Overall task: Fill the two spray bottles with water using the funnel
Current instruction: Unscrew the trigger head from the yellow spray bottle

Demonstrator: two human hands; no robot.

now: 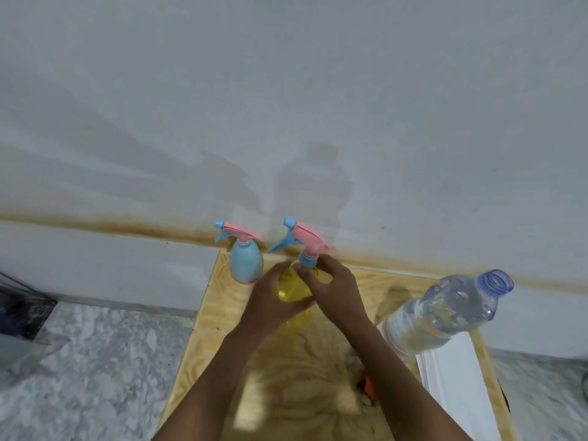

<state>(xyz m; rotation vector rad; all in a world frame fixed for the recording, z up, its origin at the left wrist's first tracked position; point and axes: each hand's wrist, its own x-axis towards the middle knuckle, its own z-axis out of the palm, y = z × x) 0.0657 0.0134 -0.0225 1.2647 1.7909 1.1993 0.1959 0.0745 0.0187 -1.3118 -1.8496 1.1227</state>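
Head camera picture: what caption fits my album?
Left hand and right hand hold the yellow spray bottle beside the blue spray bottle.

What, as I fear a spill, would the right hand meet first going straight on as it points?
The yellow spray bottle: the right hand grips its neck. Past that, probably the wall, though depth is unclear.

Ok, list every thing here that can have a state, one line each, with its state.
blue spray bottle: upright, spray head on.
yellow spray bottle: held in both hands, spray head on; whether screwed tight cannot be told.
water bottle: cap off, holds water.
left hand: grips the yellow spray bottle's body.
right hand: fingers curled round its neck.
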